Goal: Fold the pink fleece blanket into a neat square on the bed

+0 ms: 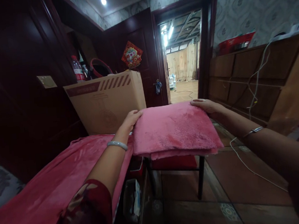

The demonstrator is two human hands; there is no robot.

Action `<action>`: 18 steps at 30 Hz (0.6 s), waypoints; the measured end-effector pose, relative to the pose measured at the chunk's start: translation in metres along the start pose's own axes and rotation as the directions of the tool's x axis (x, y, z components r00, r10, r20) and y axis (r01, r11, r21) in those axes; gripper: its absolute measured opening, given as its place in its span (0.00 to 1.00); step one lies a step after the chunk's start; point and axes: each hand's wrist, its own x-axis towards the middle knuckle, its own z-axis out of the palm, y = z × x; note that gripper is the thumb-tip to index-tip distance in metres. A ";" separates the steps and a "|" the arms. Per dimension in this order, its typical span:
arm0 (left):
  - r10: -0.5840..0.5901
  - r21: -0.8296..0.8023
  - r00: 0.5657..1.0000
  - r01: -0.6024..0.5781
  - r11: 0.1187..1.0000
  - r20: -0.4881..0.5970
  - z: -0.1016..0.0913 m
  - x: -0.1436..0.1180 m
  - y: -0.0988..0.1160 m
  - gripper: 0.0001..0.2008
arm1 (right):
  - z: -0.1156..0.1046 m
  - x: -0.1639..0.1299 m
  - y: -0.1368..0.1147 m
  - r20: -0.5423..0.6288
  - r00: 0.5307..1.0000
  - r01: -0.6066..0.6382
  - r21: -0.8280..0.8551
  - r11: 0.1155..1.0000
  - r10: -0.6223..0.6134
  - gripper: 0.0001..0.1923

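A folded pink plush blanket (176, 128) lies level in front of me, its layered near edge just over a chair with a red seat (174, 163). Whether it rests on the chair or is held above it, I cannot tell. My left hand (134, 117) grips its far left corner, with the fingers partly hidden by the fabric. At the far right corner my right hand (203, 104) is closed on the blanket, thumb along the top.
On my left a bed with a pink cover (73, 168) reaches a large cardboard box (106, 102). A wooden cabinet (251, 74) lines the right wall. A white cable (250, 169) trails over the tiled floor. Behind the chair is an open doorway (185, 87).
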 end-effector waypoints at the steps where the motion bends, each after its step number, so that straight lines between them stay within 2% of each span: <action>1: 0.007 0.030 1.000 -0.007 1.000 -0.003 0.001 -0.002 0.001 0.16 | 0.000 -0.002 -0.002 -0.003 1.000 -0.013 -0.023 1.000 0.013 0.26; 3: 0.039 0.079 0.999 -0.038 0.996 -0.012 0.004 -0.007 0.004 0.17 | -0.001 -0.005 -0.004 -0.010 1.000 0.016 -0.083 0.996 -0.017 0.33; 5: 0.095 0.113 0.995 -0.093 0.989 -0.017 0.010 -0.012 0.006 0.18 | -0.001 -0.009 -0.003 -0.031 0.996 0.074 -0.133 0.988 -0.078 0.36; 7: 0.137 0.141 0.991 -0.134 0.981 -0.007 0.014 -0.016 0.006 0.19 | -0.001 -0.012 0.001 -0.037 0.993 0.108 -0.141 0.984 -0.114 0.34; 10: 0.141 0.184 0.990 -0.143 0.972 0.027 0.013 -0.019 0.006 0.18 | -0.003 -0.013 0.005 0.025 0.995 0.097 -0.158 0.983 -0.095 0.29; 12: 0.125 0.220 0.992 -0.129 0.967 0.030 0.009 -0.018 0.007 0.21 | -0.006 -0.013 0.004 0.050 0.993 0.116 -0.260 0.959 -0.106 0.29; 13: 0.116 0.234 0.993 -0.118 0.965 0.020 0.008 -0.017 0.009 0.23 | -0.008 -0.013 0.001 0.042 0.989 0.146 -0.347 0.926 -0.141 0.30; 15: 0.135 0.296 0.991 -0.134 0.946 0.017 0.006 -0.017 0.016 0.27 | -0.007 -0.013 -0.009 0.051 0.957 0.267 -0.530 0.804 -0.284 0.33; 17: 0.219 0.422 0.973 -0.230 0.877 0.073 0.011 -0.022 0.023 0.29 | 0.001 -0.015 -0.020 0.140 0.885 0.423 -0.642 0.640 -0.445 0.35; 18: 0.272 0.495 0.953 -0.301 0.815 0.130 0.015 -0.026 0.025 0.29 | 0.006 -0.017 -0.024 0.207 0.845 0.492 -0.661 0.566 -0.494 0.36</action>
